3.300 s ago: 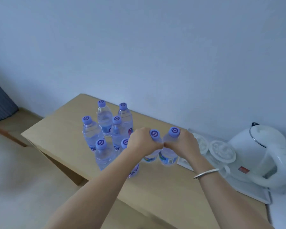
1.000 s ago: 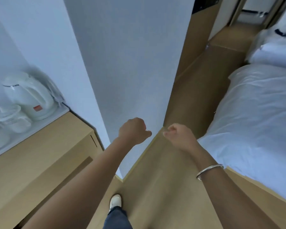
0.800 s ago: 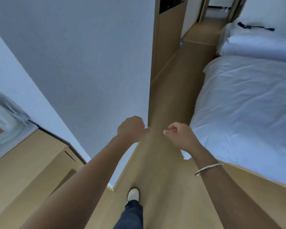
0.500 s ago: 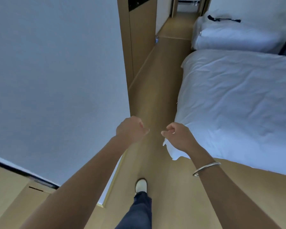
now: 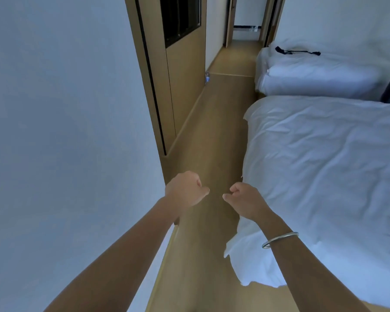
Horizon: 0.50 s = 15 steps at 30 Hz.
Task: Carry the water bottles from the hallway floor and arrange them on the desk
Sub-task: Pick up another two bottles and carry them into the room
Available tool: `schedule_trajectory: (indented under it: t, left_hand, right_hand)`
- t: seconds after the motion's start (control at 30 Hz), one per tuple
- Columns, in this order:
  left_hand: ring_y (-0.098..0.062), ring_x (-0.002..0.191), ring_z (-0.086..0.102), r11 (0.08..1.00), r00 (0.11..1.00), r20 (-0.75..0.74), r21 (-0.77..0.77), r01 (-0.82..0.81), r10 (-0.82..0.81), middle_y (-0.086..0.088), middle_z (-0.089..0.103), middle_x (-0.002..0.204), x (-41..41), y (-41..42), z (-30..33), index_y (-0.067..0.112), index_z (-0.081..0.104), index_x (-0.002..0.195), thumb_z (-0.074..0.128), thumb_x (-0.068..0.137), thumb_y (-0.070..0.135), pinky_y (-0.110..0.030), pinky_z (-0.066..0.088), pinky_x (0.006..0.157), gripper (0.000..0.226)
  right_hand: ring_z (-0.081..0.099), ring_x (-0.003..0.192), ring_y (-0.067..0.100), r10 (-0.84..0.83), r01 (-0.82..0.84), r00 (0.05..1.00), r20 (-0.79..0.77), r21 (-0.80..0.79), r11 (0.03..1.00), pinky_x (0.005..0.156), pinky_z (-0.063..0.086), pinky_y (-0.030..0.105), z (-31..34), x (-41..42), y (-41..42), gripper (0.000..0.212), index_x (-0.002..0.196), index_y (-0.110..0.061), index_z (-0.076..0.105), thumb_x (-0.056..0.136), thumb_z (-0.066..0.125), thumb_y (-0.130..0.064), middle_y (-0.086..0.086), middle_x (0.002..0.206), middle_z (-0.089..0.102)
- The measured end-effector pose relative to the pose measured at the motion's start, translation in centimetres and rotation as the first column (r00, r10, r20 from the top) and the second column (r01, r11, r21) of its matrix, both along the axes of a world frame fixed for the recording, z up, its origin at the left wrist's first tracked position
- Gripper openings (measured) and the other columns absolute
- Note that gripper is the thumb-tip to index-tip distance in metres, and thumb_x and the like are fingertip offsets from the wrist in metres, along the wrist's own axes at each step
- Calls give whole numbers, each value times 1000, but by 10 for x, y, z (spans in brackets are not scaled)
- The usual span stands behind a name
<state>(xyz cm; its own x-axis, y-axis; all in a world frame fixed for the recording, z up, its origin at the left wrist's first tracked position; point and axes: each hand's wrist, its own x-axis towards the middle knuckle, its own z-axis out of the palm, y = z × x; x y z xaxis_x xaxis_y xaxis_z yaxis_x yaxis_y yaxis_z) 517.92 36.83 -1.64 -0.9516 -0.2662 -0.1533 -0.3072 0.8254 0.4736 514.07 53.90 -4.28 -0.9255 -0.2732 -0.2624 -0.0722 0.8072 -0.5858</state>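
Reaching forward at mid-frame, the left hand [image 5: 185, 191] and right hand [image 5: 244, 202] hang near each other over the floor [image 5: 214, 136], apart, both with fingers curled in and nothing in them; the fingertips fold under the palms and cannot be seen. A bangle [image 5: 279, 239] circles the right wrist. Both forearms are cut off by the bottom edge.

At 12 o'clock from the hands, far up the floor strip, one bottle [image 5: 207, 78] stands against the foot of the wooden panel [image 5: 185, 86]; it is tiny and blurred, so its cap and label cannot be read, and it may be more than one. The desk is out of view.

A white wall [image 5: 65, 131] fills the 9 o'clock side. A bed [image 5: 324, 176] fills 3 o'clock, its cover hanging over the edge and cut off at right. A second bed [image 5: 313, 77] lies at 1 o'clock with a dark strap [image 5: 295, 51] on it, hard to identify. A dark cloth at the right edge is mostly cropped.
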Motion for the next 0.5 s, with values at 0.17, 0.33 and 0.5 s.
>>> schedule_trajectory:
  t: [0.17, 0.33, 0.5]
  left_hand:
    - [-15, 73, 62, 999, 999, 33, 1, 40, -40, -1, 64, 79, -79, -14, 5, 15, 62, 82, 60, 81, 36, -30, 50, 67, 21]
    - [-15, 78, 62, 997, 995, 65, 31, 77, -79, 4, 64, 79, -154, -9, 1, 20, 58, 78, 60, 82, 38, -33, 53, 74, 18]
    - [-16, 81, 63, 997, 992, 103, 47, 64, -69, 3, 65, 84, -244, -1, -6, 18, 62, 86, 59, 83, 38, -35, 54, 78, 21]
  right_hand:
    - [51, 101, 13, -17, 17, 1000, 3, -31, 999, 83, 37, 24, -5, -70, -7, 46, 124, -18, 49, 87, 52, -44, -2, 120, 57]
    - [55, 110, 21, -66, 68, 997, 34, -65, 996, 94, 45, 32, -6, -141, -1, 48, 128, -15, 49, 88, 54, -41, 4, 126, 55]
    - [54, 112, 20, -45, 47, 998, 35, -52, 998, 94, 44, 30, -12, -231, 0, 48, 129, -15, 48, 88, 53, -41, 4, 127, 56]
